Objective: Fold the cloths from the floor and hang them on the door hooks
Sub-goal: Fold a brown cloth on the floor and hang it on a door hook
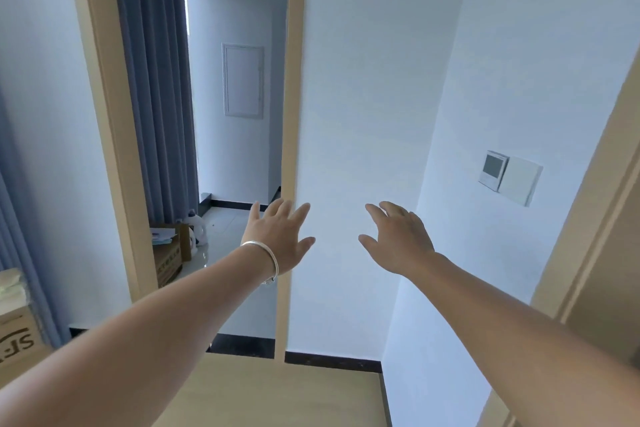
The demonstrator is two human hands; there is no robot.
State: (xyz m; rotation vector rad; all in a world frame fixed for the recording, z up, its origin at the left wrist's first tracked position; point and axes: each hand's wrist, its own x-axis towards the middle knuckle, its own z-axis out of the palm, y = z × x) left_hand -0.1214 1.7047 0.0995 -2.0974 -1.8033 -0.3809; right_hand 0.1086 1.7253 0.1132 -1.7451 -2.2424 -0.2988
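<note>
While grey-blue pleated curtains (pixel 156 80) hang past the tan wooden door frame (pixel 104 114), the left hand (pixel 280 239), silver bangle (pixel 265 258) at its wrist, and the right hand (pixel 401 239) reach forward with fingers spread, empty; no cloth or hook is in view.

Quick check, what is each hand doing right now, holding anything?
Left hand: open, fingers spread, holding nothing.
Right hand: open, fingers relaxed, holding nothing.

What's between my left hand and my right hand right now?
Only bare white wall shows between the left hand and right hand in the head view; neither holds anything.
</note>
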